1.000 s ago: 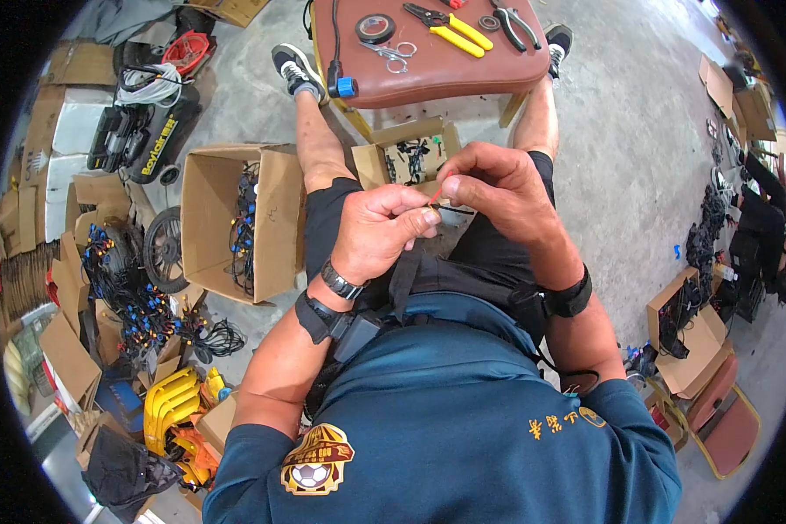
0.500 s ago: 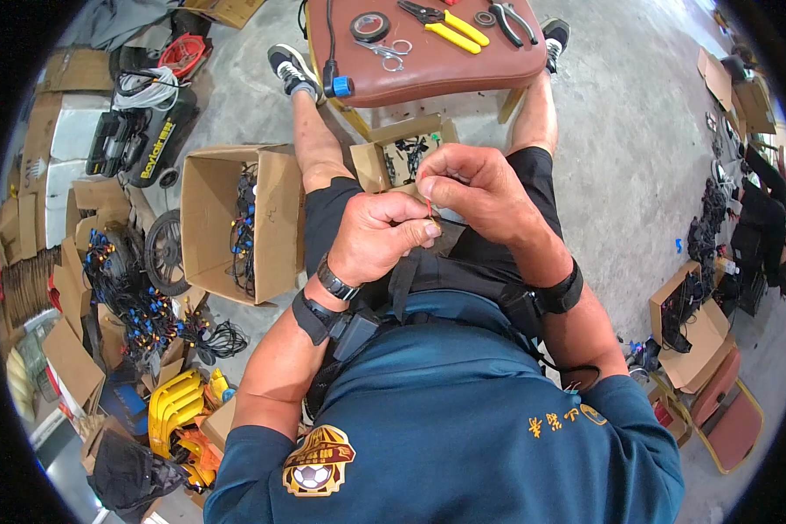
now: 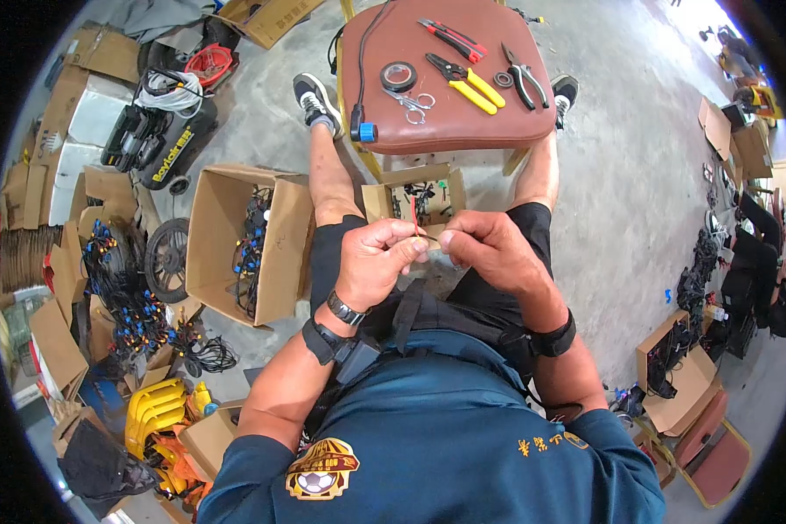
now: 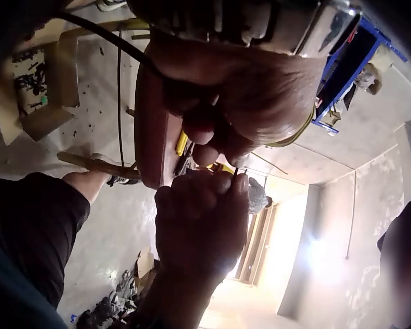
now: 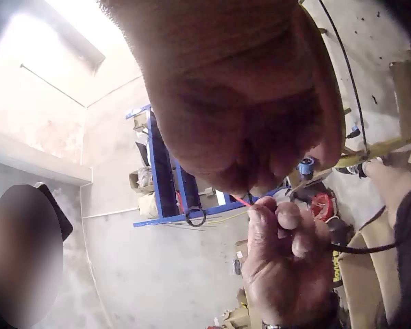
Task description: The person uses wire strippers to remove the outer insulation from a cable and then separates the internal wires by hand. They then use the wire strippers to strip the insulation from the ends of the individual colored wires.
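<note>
Over the lap in the head view, my left hand (image 3: 371,262) pinches a thin wire bundle between thumb and forefinger. From that pinch a red wire (image 3: 414,212) sticks straight up, its upper end free. My right hand (image 3: 502,251) is just beside it, thumb and forefinger pinching a thin dark wire (image 3: 431,238) that spans the short gap between the hands. The right wrist view shows the red wire (image 5: 242,202) by the left fingertips and a black cable (image 5: 370,248) running out of the left hand's far side.
A brown padded chair seat (image 3: 463,131) ahead holds yellow-handled wire strippers (image 3: 472,87), pliers (image 3: 524,80), a red-handled tool (image 3: 452,39), small scissors (image 3: 409,105), black tape (image 3: 399,77) and a blue-ended cable (image 3: 367,132). Cardboard boxes of cables (image 3: 284,262) stand left and between the feet.
The right hand has left the red wire, shifted right and now pinches the dark wire. The red wire stands up free from the left hand. The head view shows more of the seat.
</note>
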